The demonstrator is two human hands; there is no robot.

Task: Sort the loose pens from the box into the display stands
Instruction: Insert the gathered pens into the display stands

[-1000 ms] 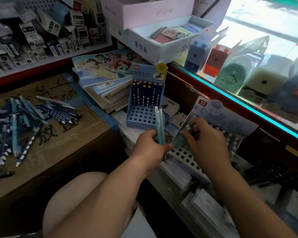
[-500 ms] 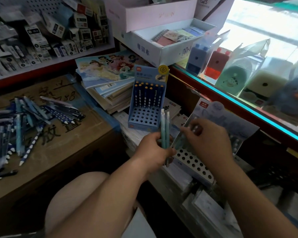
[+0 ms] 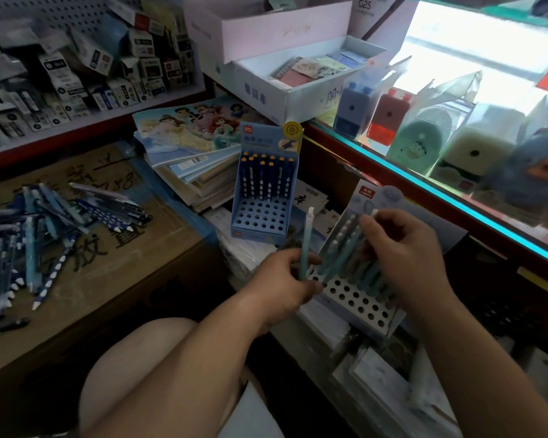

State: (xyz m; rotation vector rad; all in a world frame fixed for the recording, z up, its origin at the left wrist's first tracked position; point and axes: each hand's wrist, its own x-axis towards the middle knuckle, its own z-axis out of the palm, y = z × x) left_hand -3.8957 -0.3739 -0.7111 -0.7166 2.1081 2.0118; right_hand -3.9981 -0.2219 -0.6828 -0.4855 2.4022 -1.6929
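Observation:
My left hand (image 3: 287,281) grips one light teal pen (image 3: 307,240), held upright just left of a white perforated display stand (image 3: 358,301). That stand holds a row of teal pens (image 3: 342,251). My right hand (image 3: 404,257) pinches the top of a pen (image 3: 373,214) standing in the stand's back row. A blue display stand (image 3: 261,216) behind it carries several dark blue dotted pens with yellow caps. Loose blue and teal pens (image 3: 45,226) lie in a heap on the cardboard box (image 3: 114,267) at the left.
A stack of notebooks (image 3: 187,153) sits behind the blue stand. A glass counter (image 3: 456,191) with pencil sharpeners runs along the right. Open white boxes (image 3: 285,80) stand at the back. Shelves of small packs fill the upper left. My knee is below.
My left hand held two pens before and now holds one. My right hand has moved a pen to the white stand's back row, which now shows more pens.

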